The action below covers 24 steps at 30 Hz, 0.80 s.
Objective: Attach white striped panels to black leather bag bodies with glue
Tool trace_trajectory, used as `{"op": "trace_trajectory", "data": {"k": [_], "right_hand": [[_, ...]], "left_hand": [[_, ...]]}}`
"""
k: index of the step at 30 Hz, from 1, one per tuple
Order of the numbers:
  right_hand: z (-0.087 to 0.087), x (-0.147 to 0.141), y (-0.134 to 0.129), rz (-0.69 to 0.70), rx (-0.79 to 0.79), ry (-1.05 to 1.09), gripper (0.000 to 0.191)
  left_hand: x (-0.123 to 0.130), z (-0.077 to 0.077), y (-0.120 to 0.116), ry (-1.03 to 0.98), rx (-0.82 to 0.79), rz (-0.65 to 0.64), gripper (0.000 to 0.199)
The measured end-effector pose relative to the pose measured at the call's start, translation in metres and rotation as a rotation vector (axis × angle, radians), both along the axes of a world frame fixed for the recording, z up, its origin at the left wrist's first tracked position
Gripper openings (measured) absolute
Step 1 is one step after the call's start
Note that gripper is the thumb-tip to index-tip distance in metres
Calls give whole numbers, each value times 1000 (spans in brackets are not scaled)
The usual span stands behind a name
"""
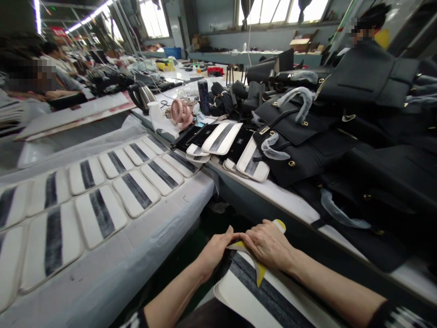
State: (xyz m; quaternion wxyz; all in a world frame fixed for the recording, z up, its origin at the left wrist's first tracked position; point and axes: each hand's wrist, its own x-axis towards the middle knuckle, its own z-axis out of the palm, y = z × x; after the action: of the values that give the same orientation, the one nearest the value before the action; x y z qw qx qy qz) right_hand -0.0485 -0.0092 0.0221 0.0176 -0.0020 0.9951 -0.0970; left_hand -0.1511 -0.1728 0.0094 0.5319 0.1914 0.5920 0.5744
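Across my lap lies a pale panel [247, 303] with rounded corners and a dark band [266, 298] running along it. A curled strip [261, 273], yellow on one side and whitish on the other, lifts away over its far end. My left hand [216, 253] pinches the panel's far edge, its fingertips meeting my other hand. Fingers closed, my right hand [269, 243] grips the strip; a yellow-and-white end [280, 225] sticks out beyond its knuckles. What lies beneath both sets of fingers is hidden.
On the left table [112, 269] several similar banded panels [100, 214] lie in rows. More panels [223, 138] are stacked ahead, near a pink fan [180, 113] and a kettle [141, 96]. Black handbags [307, 150] pile up on the right. Other people sit farther back.
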Motion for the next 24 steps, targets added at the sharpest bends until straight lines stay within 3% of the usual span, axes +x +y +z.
{"op": "trace_trajectory", "data": {"k": [3,9,13,15,17,19,22,24], "right_hand": [[2,7,3,-19,7,-15,58],[6,23,5,-139,26,-78,61],[18,39,19,-316,-5,-189,56],[32,52,31,-486,-177,-288,57],[49,71,40,-609,-471,-341,55],[68,92,40,-646,-819,-303,48],[85,121,16,-719,-1274,-154,39],[85,134,-17,-836,-1484,-54,40]], "left_hand": [[-5,-8,10,-17,12,-50,56],[-16,-12,19,250,-2,-230,44],[-24,-13,24,325,-10,-279,36],[-26,-16,27,340,-17,-304,34],[-27,-19,30,334,-18,-318,32],[-26,-19,30,299,-13,-317,33],[-23,-19,27,176,-4,-299,39],[-19,-22,20,63,2,-277,51]]}}
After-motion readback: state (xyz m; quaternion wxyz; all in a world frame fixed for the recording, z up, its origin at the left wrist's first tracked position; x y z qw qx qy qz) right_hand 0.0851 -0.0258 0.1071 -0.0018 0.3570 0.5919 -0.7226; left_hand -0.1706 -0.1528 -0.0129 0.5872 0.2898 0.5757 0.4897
